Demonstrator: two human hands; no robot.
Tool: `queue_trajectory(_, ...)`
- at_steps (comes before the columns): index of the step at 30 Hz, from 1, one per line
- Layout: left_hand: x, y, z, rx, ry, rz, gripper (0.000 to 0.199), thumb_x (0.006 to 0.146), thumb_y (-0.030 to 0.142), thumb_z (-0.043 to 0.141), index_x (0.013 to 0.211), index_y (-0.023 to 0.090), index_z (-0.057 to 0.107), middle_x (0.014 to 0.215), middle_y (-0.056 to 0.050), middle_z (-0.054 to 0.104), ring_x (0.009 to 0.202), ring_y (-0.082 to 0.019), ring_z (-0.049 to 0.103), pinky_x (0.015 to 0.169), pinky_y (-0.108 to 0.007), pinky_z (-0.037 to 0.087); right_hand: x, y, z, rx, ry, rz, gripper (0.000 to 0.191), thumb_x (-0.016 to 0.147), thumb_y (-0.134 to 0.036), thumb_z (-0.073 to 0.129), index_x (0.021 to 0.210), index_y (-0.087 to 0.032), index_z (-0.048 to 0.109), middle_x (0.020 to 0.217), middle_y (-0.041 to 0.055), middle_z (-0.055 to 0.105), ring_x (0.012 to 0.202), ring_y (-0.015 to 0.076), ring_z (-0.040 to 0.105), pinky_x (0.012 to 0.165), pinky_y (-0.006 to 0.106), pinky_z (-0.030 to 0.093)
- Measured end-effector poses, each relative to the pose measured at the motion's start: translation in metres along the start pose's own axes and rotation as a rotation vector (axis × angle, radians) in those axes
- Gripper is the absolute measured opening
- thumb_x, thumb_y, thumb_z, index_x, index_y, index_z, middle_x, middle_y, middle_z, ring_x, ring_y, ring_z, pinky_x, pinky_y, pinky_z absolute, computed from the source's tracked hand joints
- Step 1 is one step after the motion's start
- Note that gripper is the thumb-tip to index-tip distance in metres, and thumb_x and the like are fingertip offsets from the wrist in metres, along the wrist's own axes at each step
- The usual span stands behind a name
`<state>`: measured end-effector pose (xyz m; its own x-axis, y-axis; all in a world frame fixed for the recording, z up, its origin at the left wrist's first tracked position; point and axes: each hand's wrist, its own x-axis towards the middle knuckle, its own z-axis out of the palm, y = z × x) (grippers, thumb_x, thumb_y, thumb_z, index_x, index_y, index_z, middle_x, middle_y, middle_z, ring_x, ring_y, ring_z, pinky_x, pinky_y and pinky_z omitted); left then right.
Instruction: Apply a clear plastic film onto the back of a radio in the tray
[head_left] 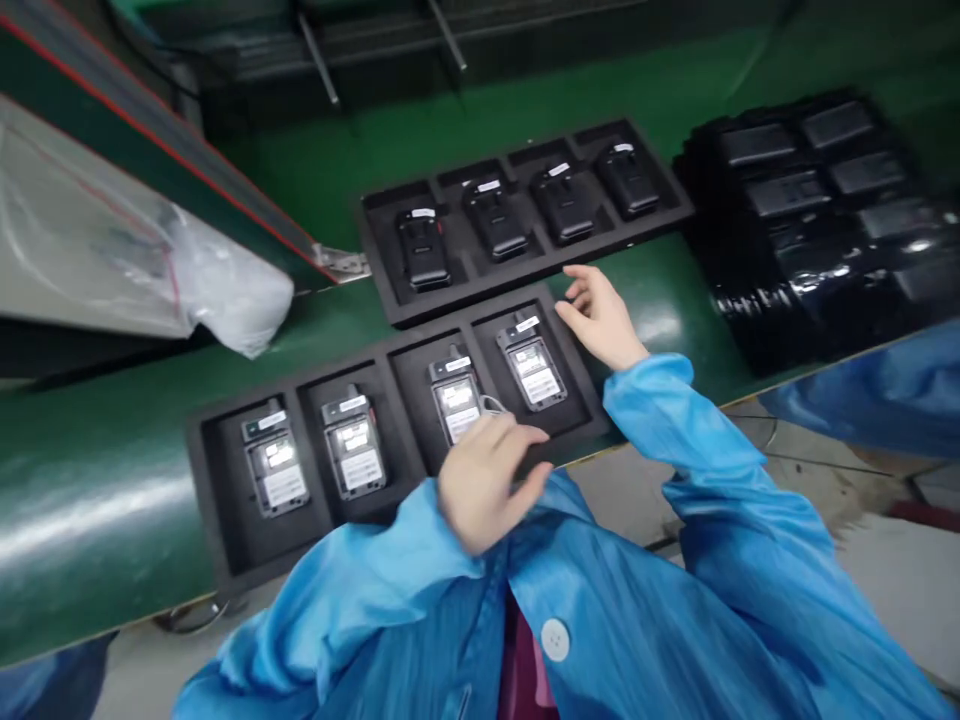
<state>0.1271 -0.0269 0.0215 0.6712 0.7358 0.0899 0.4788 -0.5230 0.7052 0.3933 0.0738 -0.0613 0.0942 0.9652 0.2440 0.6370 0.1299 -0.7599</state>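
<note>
My left hand (pixel 491 480) is over the front edge of the near black foam tray (pixel 391 400), its thumb apart from its bent fingers. It partly covers a handheld radio (pixel 456 396) with an open back and white labels. A thin pale loop (pixel 493 404) shows just behind its fingers; whether they touch it I cannot tell. My right hand (pixel 600 318), loosely curved with a gap between thumb and fingers, hovers by the tray's right end. Nearest to it lies another open-backed radio (pixel 534 368). Two more such radios, a middle one (pixel 354 445) and a left one (pixel 276 462), lie in the tray.
Behind stands a second foam tray (pixel 525 272) with several black radios, backs covered. A pile of black plastic-wrapped packs (pixel 817 220) is at the right. Clear plastic wrapping (pixel 232 285) hangs at the left, beside a red-edged panel (pixel 150 125). The bench (pixel 97 500) is green.
</note>
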Motion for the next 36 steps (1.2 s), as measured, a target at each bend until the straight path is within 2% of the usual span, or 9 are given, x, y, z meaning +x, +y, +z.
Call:
queue_trajectory(5, -0.041, -0.039, -0.044, -0.581, 0.168, -0.312, 0.023, 0.090, 0.026, 0.061, 0.113, 0.022, 0.061, 0.074, 0.003, 0.039, 0.067, -0.011, 0.039, 0.064, -0.025, 0.032, -0.041, -0.026, 0.009, -0.140, -0.059, -0.037, 0.062, 0.083, -0.031, 0.056, 0.141, -0.016, 0.041, 0.121, 0.0128, 0.049, 0.101, 0.0227, 0.053, 0.094, 0.045, 0.051)
queue_trajectory(10, -0.043, -0.048, -0.043, -1.178, 0.328, -0.365, 0.022, 0.086, 0.028, 0.061, 0.106, 0.019, 0.061, 0.067, 0.003, 0.036, 0.063, -0.010, 0.032, 0.060, -0.025, 0.026, -0.049, -0.025, 0.008, -0.191, -0.059, -0.085, 0.066, 0.081, -0.025, 0.052, 0.145, -0.014, 0.039, 0.123, 0.0151, 0.049, 0.113, 0.0264, 0.051, 0.099, 0.048, 0.049)
queue_trajectory(17, -0.022, -0.039, -0.044, -1.755, 0.219, -0.420, 0.019, 0.080, 0.033, 0.058, 0.091, 0.018, 0.058, 0.061, 0.006, 0.019, 0.055, -0.008, 0.022, 0.055, -0.022, 0.025, -0.058, -0.006, -0.022, -0.193, -0.033, 0.016, 0.071, 0.087, -0.040, 0.063, 0.149, -0.022, 0.036, 0.127, 0.0158, 0.055, 0.087, 0.0182, 0.058, 0.075, 0.037, 0.051)
queue_trajectory(19, -0.019, -0.039, -0.044, -1.819, 0.193, -0.432, 0.020, 0.079, 0.032, 0.056, 0.093, 0.018, 0.058, 0.061, 0.006, 0.020, 0.054, -0.008, 0.022, 0.055, -0.022, 0.026, -0.060, -0.024, -0.030, -0.204, 0.070, 0.008, 0.063, 0.089, -0.044, 0.063, 0.146, -0.026, 0.042, 0.127, 0.0154, 0.056, 0.091, 0.0184, 0.059, 0.076, 0.038, 0.049)
queue_trajectory(22, -0.015, -0.037, -0.041, -1.852, 0.161, -0.446, 0.022, 0.078, 0.032, 0.055, 0.094, 0.018, 0.059, 0.061, 0.005, 0.020, 0.054, -0.008, 0.023, 0.055, -0.022, 0.027, -0.064, -0.078, -0.032, -0.144, 0.178, -0.049, 0.037, 0.093, -0.042, 0.060, 0.128, -0.030, 0.059, 0.123, 0.0110, 0.058, 0.103, 0.0216, 0.059, 0.084, 0.043, 0.048)
queue_trajectory(25, -0.011, -0.034, -0.038, -1.888, 0.136, -0.445, 0.022, 0.078, 0.031, 0.054, 0.095, 0.018, 0.060, 0.062, 0.005, 0.021, 0.055, -0.008, 0.023, 0.055, -0.022, 0.026, -0.065, -0.132, -0.020, -0.032, -0.040, -0.175, 0.015, 0.095, -0.036, 0.060, 0.107, -0.030, 0.066, 0.108, 0.0052, 0.063, 0.105, 0.0231, 0.059, 0.091, 0.047, 0.047)
queue_trajectory(27, -0.010, -0.032, -0.037, -1.910, 0.122, -0.439, 0.023, 0.079, 0.030, 0.053, 0.096, 0.017, 0.060, 0.063, 0.005, 0.022, 0.055, -0.008, 0.024, 0.055, -0.022, 0.026, -0.064, -0.153, -0.006, 0.023, -0.182, -0.235, 0.010, 0.095, -0.035, 0.062, 0.102, -0.029, 0.066, 0.103, 0.0026, 0.064, 0.102, 0.0225, 0.060, 0.095, 0.049, 0.047)
queue_trajectory(31, -0.010, -0.030, -0.036, -1.902, 0.101, -0.448, 0.023, 0.079, 0.031, 0.053, 0.097, 0.018, 0.059, 0.062, 0.005, 0.022, 0.055, -0.008, 0.025, 0.055, -0.022, 0.026, -0.064, -0.160, 0.017, 0.116, -0.256, -0.197, 0.011, 0.094, -0.037, 0.063, 0.099, -0.027, 0.064, 0.101, 0.0017, 0.063, 0.100, 0.0217, 0.061, 0.095, 0.049, 0.048)
queue_trajectory(36, -0.011, -0.028, -0.033, -1.893, 0.069, -0.431, 0.023, 0.079, 0.030, 0.053, 0.098, 0.018, 0.059, 0.061, 0.005, 0.022, 0.055, -0.008, 0.025, 0.055, -0.022, 0.026, -0.066, -0.153, 0.026, 0.218, -0.325, -0.077, 0.009, 0.093, -0.033, 0.063, 0.097, -0.026, 0.065, 0.098, 0.0014, 0.063, 0.095, 0.0200, 0.061, 0.087, 0.042, 0.050)
